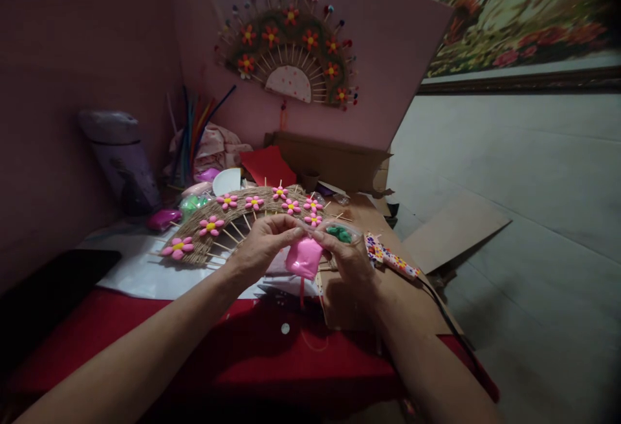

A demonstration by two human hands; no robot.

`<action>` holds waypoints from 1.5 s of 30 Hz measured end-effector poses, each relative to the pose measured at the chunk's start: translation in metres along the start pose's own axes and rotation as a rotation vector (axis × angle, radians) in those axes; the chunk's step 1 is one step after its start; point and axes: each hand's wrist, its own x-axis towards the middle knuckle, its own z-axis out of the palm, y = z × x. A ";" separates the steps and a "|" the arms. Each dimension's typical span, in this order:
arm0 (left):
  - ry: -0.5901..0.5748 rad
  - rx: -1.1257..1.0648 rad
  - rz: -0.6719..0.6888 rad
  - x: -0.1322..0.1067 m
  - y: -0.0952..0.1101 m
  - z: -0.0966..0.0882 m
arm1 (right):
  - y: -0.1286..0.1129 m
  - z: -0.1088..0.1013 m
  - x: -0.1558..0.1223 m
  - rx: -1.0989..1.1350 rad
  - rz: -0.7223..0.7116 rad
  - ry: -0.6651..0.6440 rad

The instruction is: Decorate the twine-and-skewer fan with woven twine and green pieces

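Observation:
A small bag of bright pink material [305, 259], probably modelling clay, hangs between my two hands over the table's front half. My left hand [264, 239] pinches the top of the bag from the left, thumb and forefinger together. From the right, my right hand [347, 252] grips the same top edge, close to the left fingertips. Behind them lies a fan-shaped piece wound with twine [194, 220], with sticks and pink flowers with yellow centres. Green material in a clear container [339, 232] shows just behind my right hand.
A flower-patterned glue gun [392, 259] with a black cord lies on cardboard [412, 294] at right. A finished-looking fan [291, 48] hangs on the pink board. Pipe cleaners [196, 133], a purple pouch [114, 158] and red paper [269, 165] stand behind. The tablecloth [194, 340] is red.

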 end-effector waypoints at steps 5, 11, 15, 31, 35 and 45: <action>0.027 0.031 0.010 0.000 0.001 -0.001 | -0.002 0.002 -0.001 -0.052 0.005 -0.011; 0.127 0.002 -0.015 0.003 0.000 -0.006 | 0.000 0.002 0.000 -0.030 -0.025 0.011; 0.126 0.000 -0.012 0.004 0.000 -0.006 | -0.003 0.002 0.001 -0.074 -0.049 0.018; 0.119 0.147 0.007 -0.001 0.002 0.003 | -0.006 0.007 -0.002 -0.122 -0.017 0.028; 0.099 0.142 -0.005 -0.001 0.005 0.005 | -0.004 0.006 -0.003 -0.148 -0.016 0.040; 0.424 0.049 0.106 0.006 0.009 -0.006 | 0.008 0.000 -0.004 -0.212 -0.029 0.196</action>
